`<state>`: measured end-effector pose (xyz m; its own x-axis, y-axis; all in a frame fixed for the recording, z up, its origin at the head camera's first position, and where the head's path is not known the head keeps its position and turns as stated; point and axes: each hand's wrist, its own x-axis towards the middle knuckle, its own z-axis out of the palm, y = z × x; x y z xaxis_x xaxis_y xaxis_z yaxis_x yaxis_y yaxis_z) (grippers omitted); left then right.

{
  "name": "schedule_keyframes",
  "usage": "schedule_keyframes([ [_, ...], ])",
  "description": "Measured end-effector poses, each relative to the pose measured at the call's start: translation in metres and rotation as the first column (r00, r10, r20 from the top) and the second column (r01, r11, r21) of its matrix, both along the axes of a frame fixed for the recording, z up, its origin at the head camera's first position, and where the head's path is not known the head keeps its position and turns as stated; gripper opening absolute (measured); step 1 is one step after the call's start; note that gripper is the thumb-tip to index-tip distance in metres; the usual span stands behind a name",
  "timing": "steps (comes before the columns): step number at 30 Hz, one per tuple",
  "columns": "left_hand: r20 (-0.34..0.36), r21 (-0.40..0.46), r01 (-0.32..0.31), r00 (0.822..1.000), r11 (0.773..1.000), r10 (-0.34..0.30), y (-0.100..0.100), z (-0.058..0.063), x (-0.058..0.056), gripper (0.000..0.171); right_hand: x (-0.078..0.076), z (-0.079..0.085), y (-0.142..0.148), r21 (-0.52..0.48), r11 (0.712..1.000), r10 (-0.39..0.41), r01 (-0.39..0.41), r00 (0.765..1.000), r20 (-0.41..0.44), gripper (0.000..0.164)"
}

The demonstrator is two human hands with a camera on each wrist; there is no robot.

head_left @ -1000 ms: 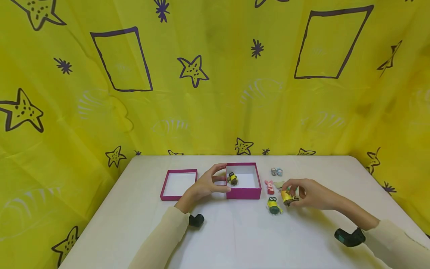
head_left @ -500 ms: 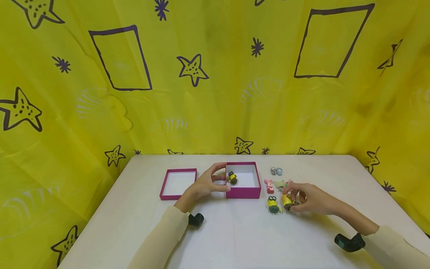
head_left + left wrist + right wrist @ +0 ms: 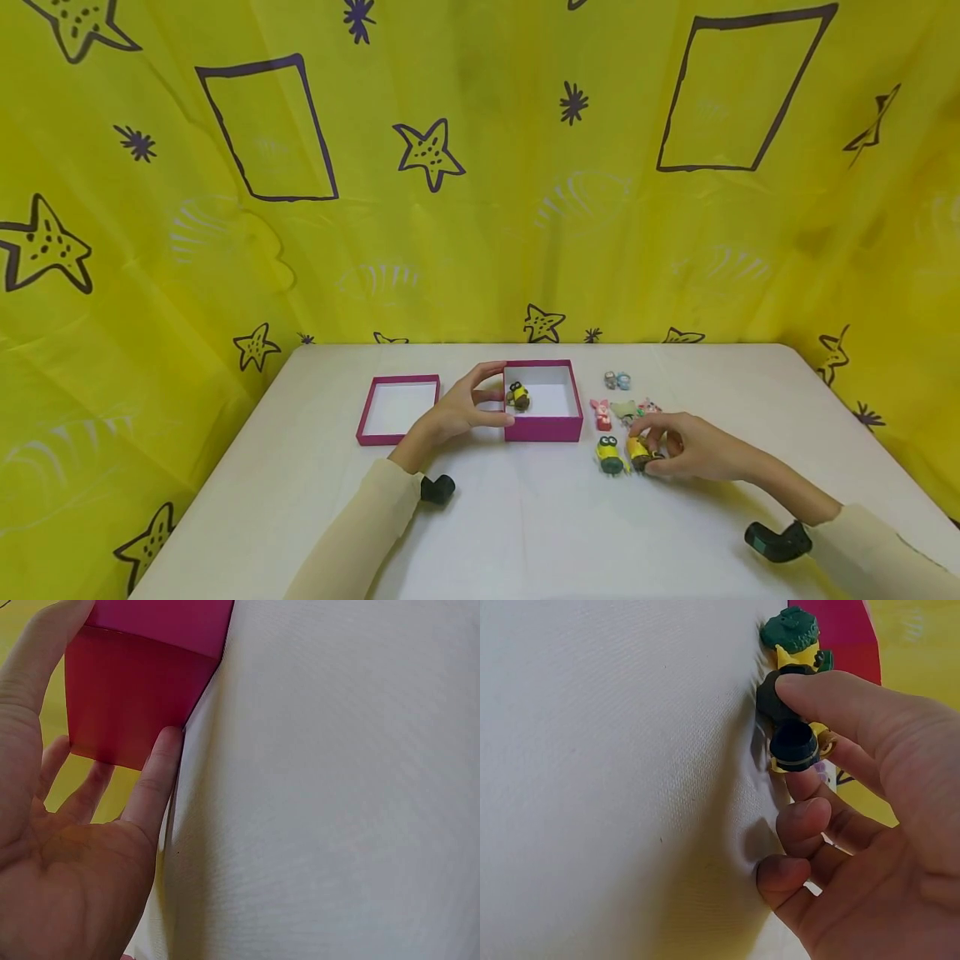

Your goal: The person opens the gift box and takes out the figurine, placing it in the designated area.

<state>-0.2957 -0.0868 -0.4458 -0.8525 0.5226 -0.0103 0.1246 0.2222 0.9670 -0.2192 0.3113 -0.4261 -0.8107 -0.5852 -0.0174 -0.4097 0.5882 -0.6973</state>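
My left hand (image 3: 460, 411) holds the left side of a magenta box (image 3: 544, 430), thumb at the near corner and fingertips along its outer walls (image 3: 127, 697). Inside the box's left end is a yellow-and-brown minion figurine (image 3: 518, 397). To the right, my right hand (image 3: 701, 447) pinches another yellow-and-brown minion figurine (image 3: 638, 452) between thumb and fingers, low over the white table. In the right wrist view the thumb presses the figurine's dark base (image 3: 774, 701). Right beside it is a green-and-yellow minion figurine (image 3: 610, 456).
A shallow magenta lid (image 3: 400, 407) lies left of the box. Behind the minions are a pink pig figurine (image 3: 602, 414), a pale green figurine (image 3: 623, 410), a pink figurine (image 3: 648, 406) and two small grey-blue figurines (image 3: 618, 381). A yellow patterned curtain (image 3: 480, 250) hangs behind the table.
My right hand has brought its minion figurine slightly down and left, close to the green-and-yellow one. The pink figurine behind now shows. My left hand keeps its place on the box.
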Motion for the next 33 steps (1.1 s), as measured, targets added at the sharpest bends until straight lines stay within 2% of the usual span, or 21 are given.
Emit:
schedule_keyframes([
  [9,0.004,0.017,0.002,1.000,1.000,-0.002,0.0004,0.0015,0.0007,0.087,-0.0023,-0.0015,0.0027,-0.039,0.998,0.048,-0.045,0.997,0.062,0.042],
  [24,0.006,0.035,0.006,1.000,0.999,-0.007,0.0009,0.0021,0.0022,0.088,-0.0026,-0.0030,0.0050,-0.009,0.999,0.040,-0.040,0.998,0.049,0.041],
  [33,0.011,0.026,0.000,1.000,1.000,0.000,0.0004,0.0020,0.0013,0.087,-0.0034,-0.0013,0.0032,-0.026,0.999,0.048,-0.046,0.996,0.080,0.042],
])
